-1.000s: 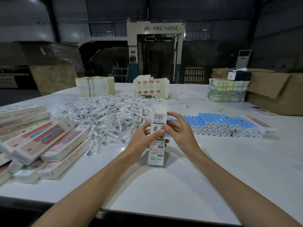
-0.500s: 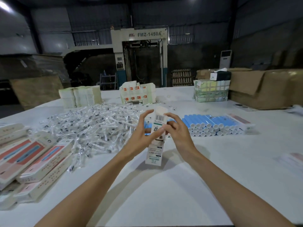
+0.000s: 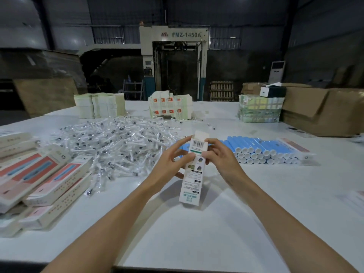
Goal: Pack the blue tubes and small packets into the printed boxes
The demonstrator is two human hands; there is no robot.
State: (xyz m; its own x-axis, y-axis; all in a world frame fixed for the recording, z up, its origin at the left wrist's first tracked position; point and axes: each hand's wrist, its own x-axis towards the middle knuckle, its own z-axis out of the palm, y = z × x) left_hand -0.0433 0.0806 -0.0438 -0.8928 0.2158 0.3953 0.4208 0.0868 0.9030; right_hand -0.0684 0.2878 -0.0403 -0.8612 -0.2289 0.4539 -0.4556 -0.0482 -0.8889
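White tabletop [image 3: 197, 233] lies bare between the forearms down to its near edge. Left hand [image 3: 169, 164] and right hand [image 3: 222, 158] both pinch the upper end of a roughly upright printed box [image 3: 192, 186], its top flap open. Blue tubes [image 3: 256, 148] are stacked just behind and right of it, small packets [image 3: 114, 142] are heaped to its left, and a pile of boxes [image 3: 39, 180] crowds the left edge

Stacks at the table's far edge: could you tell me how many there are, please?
3: pale stack left, orange-printed stack centre, wrapped greenish stack right; more may be hidden.

Dim warehouse: white table [image 3: 197, 229], large FMZ-1450A machine [image 3: 174, 62] behind
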